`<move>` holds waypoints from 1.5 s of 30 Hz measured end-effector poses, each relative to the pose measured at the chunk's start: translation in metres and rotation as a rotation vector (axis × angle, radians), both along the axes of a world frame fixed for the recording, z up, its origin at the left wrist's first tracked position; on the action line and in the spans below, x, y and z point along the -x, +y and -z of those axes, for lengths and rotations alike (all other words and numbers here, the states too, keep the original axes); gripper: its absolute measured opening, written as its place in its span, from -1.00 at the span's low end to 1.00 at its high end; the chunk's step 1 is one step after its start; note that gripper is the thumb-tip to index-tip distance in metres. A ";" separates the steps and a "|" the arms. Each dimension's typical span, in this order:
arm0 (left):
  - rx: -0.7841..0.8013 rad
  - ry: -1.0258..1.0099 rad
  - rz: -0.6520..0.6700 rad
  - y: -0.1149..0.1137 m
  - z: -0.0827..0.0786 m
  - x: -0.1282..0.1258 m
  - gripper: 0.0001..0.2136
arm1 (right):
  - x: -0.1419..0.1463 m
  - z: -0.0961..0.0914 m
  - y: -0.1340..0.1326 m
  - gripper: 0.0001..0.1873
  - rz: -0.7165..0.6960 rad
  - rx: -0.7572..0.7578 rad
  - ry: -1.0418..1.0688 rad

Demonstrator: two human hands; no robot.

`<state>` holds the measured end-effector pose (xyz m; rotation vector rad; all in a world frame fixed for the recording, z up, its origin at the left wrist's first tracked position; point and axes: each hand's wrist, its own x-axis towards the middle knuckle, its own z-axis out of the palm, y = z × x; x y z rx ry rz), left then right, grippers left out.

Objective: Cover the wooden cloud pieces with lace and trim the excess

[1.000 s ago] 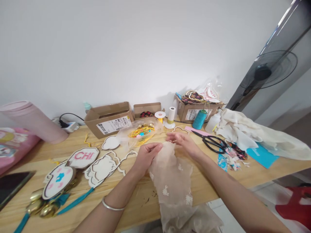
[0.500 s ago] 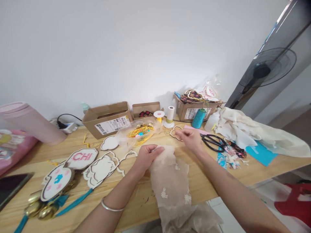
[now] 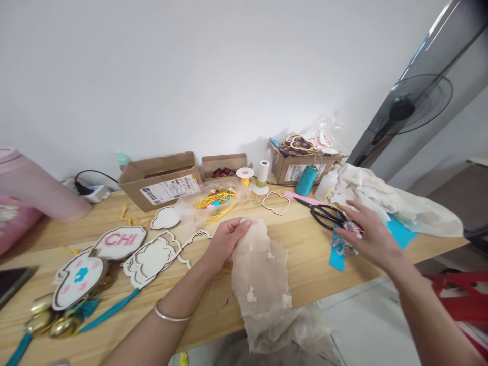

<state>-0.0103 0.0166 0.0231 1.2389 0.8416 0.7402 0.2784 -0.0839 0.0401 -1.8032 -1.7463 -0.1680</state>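
My left hand (image 3: pixel 231 239) pinches the top edge of a sheer cream fabric (image 3: pixel 263 274) with white embroidered flowers; its lower part hangs over the table's front edge. On the right, my right hand (image 3: pixel 366 231) has its fingers apart, over a heap of fabric scraps (image 3: pixel 348 231) and beside the handles of black scissors (image 3: pixel 324 216). The blades of the scissors point left and away. A thin wooden scalloped frame (image 3: pixel 276 203) lies flat on the table beyond the fabric.
White wooden cutouts (image 3: pixel 156 259) and a "CHI" plaque (image 3: pixel 121 243) lie at left near brass bells (image 3: pixel 64 325). Along the wall stand cardboard boxes (image 3: pixel 168 190), a teal thread cone (image 3: pixel 306 180) and a white bottle (image 3: pixel 327 185). Cream cloth (image 3: pixel 400 201) is heaped at right.
My right hand has left the scalloped frame and moved right to the scissors and scraps, its fingers spreading. My left hand keeps its pinch on the fabric. The view has shifted slightly right.
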 end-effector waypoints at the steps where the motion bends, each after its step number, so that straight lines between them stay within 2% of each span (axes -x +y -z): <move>1: 0.006 -0.003 0.000 -0.001 0.000 0.000 -0.69 | 0.019 -0.002 0.003 -0.51 -0.070 0.024 0.111; 4: -0.027 0.006 0.000 -0.005 -0.002 0.001 -0.69 | 0.081 0.001 0.020 -0.41 -0.308 0.114 0.439; 7: -0.095 -0.020 -0.008 -0.007 -0.008 0.003 -0.69 | 0.122 0.017 0.041 -0.43 -0.512 0.233 0.670; 9: -0.138 -0.055 -0.079 -0.006 -0.010 0.005 -0.68 | 0.129 0.030 0.050 -0.59 -0.588 0.384 0.738; 11: -0.168 -0.078 -0.189 -0.003 -0.010 0.007 -0.70 | 0.121 0.037 0.052 -0.62 -0.556 0.498 0.784; 14: -0.190 -0.032 -0.242 0.001 -0.005 0.007 -0.73 | 0.095 0.022 0.049 -0.60 -0.417 0.498 0.819; 18: -0.307 0.175 -0.122 -0.001 0.002 0.002 -0.71 | 0.068 -0.018 0.058 -0.68 -0.411 0.443 0.629; 20: -0.401 0.301 -0.080 -0.001 0.005 0.001 -0.69 | 0.065 -0.024 0.070 -0.71 -0.405 0.452 0.492; 22: -0.456 0.400 -0.070 0.001 0.008 0.002 -0.71 | 0.066 -0.016 0.084 -0.73 -0.387 0.456 0.343; 25: -0.476 0.466 -0.130 0.008 0.014 0.007 -0.80 | 0.069 0.010 0.096 -0.78 -0.394 0.414 0.103; 29: -0.530 0.593 -0.222 0.015 0.019 0.011 -0.66 | 0.069 0.034 0.100 -0.78 -0.359 0.313 -0.071; 35: -0.651 0.835 -0.218 0.012 0.016 0.010 -0.56 | 0.067 0.038 0.098 -0.79 -0.303 0.280 -0.174; 38: -0.826 0.873 -0.258 0.013 0.017 0.012 -0.62 | 0.071 0.037 0.097 -0.78 -0.341 0.085 -0.143; 39: -0.879 0.864 -0.248 0.014 0.019 0.013 -0.65 | 0.073 0.036 0.096 -0.77 -0.371 0.006 -0.123; 41: -0.921 0.835 -0.149 0.016 0.022 0.015 -0.69 | 0.077 0.035 0.094 -0.75 -0.479 -0.099 -0.090; 43: -0.880 0.833 -0.010 0.017 0.025 0.015 -0.66 | 0.081 0.035 0.092 -0.69 -0.618 -0.097 -0.092; 45: -0.814 0.869 0.072 0.017 0.025 0.014 -0.59 | 0.083 0.038 0.091 -0.59 -0.712 -0.012 -0.123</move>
